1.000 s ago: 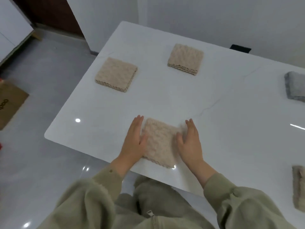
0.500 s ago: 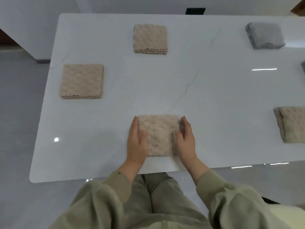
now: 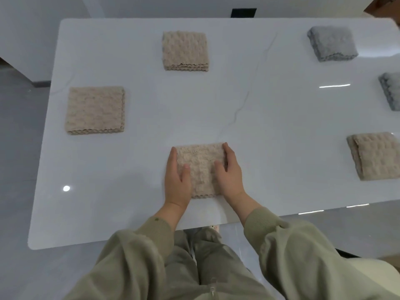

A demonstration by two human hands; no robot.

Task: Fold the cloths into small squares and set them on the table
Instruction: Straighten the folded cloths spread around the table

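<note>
Counter (image 3: 259, 118): white, glossy, faint grey veining. Carries six folded cloths, well apart from one another.

Item in work: near beige cloth (image 3: 201, 167). Folded to a small square, flat on the counter close to its front edge, wavy layered edge toward the person. Flanked by both hands.

Left hand (image 3: 176, 178): laid along the cloth's left side, fingers straight, thumb resting on the top face. Released, not clenched; touches without curling round.

Right hand (image 3: 230, 174): mirrored along the right side, fingers straight, thumb on the top face. Likewise released and merely touching.

Other items:
- left beige square (image 3: 95, 110), flat, layered edge toward the front.
- far beige square (image 3: 185, 50), flat, layered edge toward the front.
- right beige square (image 3: 376, 155), fold line at its left, partly cut by the frame.
- far grey cloth (image 3: 332, 43), folded thick, at the far right.
- second grey cloth (image 3: 390, 90), mostly out of frame.

Olive sleeves (image 3: 151, 234) to both wrists.
</note>
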